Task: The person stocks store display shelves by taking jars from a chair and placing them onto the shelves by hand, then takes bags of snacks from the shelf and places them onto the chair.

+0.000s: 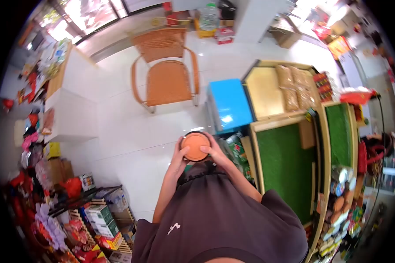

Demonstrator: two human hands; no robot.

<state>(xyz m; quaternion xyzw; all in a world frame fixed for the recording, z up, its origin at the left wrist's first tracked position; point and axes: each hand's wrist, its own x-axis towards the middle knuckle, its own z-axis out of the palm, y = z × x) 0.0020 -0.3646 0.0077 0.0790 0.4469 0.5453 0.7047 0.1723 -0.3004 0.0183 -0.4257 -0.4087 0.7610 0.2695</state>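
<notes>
The person holds a round container (195, 143) between 2 hands, out in front of the body and just beyond the hem of a dark shirt (224, 210). Its orange top, circled by a dark rim, faces up toward the head camera, so the container is seen almost end-on; its central axis runs roughly along the line of sight, from the top down toward the floor (123, 127). The side wall is mostly hidden, so whether that axis is the longer dimension cannot be told. The left hand (178, 156) grips the left side, its thumb bent over the edge of the orange face. The right hand (215, 151) grips the opposite side, its thumb reaching farther in across the top. The fingers of each hand appear closed around the wall, though their tips are partly out of sight. Ahead, well apart from the hands, a brown woven chair (167, 83) faces the person. To the right of the container stand a bright blue box (230, 105) and, beyond the right forearm, a wood-framed display stand (285, 162) with a green lining.
</notes>
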